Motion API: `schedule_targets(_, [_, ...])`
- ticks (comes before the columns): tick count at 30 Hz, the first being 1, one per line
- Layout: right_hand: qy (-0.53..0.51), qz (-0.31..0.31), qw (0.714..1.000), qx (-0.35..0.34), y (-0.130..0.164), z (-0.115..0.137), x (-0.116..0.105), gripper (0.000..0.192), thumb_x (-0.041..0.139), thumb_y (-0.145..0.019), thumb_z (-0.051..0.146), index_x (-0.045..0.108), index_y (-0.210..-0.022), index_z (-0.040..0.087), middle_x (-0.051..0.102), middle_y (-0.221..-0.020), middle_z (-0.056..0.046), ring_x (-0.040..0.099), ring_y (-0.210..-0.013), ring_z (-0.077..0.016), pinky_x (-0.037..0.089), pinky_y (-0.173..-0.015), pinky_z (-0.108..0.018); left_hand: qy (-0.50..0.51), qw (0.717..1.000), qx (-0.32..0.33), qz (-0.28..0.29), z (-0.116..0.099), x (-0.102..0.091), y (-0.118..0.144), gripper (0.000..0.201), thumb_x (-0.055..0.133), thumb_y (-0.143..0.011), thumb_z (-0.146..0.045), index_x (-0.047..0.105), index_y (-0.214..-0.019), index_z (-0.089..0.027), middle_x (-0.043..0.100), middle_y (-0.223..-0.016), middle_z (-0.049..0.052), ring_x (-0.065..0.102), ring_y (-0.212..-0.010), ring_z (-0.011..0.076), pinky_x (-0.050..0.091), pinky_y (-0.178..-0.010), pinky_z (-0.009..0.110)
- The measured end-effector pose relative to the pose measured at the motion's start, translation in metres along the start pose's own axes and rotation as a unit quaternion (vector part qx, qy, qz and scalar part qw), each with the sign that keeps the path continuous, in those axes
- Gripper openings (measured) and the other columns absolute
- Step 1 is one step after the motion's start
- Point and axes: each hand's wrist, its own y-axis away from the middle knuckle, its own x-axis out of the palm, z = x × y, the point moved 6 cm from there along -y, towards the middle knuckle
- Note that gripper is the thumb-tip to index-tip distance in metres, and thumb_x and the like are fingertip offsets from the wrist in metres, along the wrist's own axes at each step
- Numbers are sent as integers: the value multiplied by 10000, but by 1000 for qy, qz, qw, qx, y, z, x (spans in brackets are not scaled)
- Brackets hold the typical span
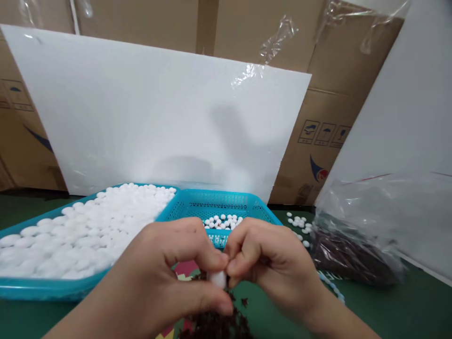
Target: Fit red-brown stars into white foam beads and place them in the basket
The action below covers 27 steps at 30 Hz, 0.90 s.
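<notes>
Two bare hands meet low in the frame over a green table (406,306), pinching a small white ball (218,278) between them: the left hand (165,268) curls in with its thumb under the ball and its fingers bent over the top, while the right hand (271,266) closes its fingertips on the ball's other side, so both are grasping the same piece. The ball sits just above a loose heap of dark reddish-brown flakes (215,325) on the table (what the flakes are cannot be told from this view). Behind the left hand a turquoise plastic tray (42,287) is piled with many white rounded pellets (88,230). Beside it, directly behind the knuckles, stands a turquoise mesh basket (219,205) holding a small cluster of similar white pellets. A few more white pellets (298,223) lie scattered on the table to the right of the basket. Further right, a clear plastic bag (360,226) slumps on the table with more dark reddish-brown material showing through its lower part. A white board (158,113) leans upright behind the tray and basket, a second white panel (409,103) stands at the right edge, and brown cardboard boxes (332,108) fill the background, with strips of clear film hanging from their tops.
</notes>
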Motion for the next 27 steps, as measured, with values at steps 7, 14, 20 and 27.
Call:
schedule_targets(7, [22, 2, 1000, 2, 4, 2, 1, 240, 493, -660, 61, 407, -461, 163, 469, -500, 22, 459, -475, -61, 386, -404, -141, -4, 999, 31, -16, 0, 2, 0, 198, 562, -568, -340, 523, -456, -181, 503, -422, -27, 469, -385, 77, 348, -344, 124])
schedule_targets(14, [59, -6, 998, 16, 4, 3, -1, 236, 449, -674, 52, 372, -491, 179, 443, -465, 31, 461, -445, -72, 378, -396, -169, -9, 1000, 9, -21, -9, 1, -5, 153, 602, -529, -237, 544, -407, -165, 500, -391, -13, 478, -375, 94, 370, -336, 128])
schedule_targets(20, [44, -122, 991, 23, 7, 10, -12, 214, 568, -623, 176, 369, -547, 196, 458, -508, 44, 471, -450, -73, 383, -394, -173, 256, 961, -97, -43, 9, 4, -5, 180, 659, -423, -91, 614, -545, -215, 548, -492, -23, 522, -459, 112, 435, -403, 144])
schedule_targets(27, [71, -122, 990, 10, 2, 9, -14, 199, 534, -631, 339, 397, -599, 199, 465, -531, 28, 468, -469, -76, 404, -413, -173, 374, 922, -101, -20, 21, 9, 1, 260, 569, -530, -24, 609, -666, -242, 582, -700, -9, 539, -642, 117, 456, -550, 167])
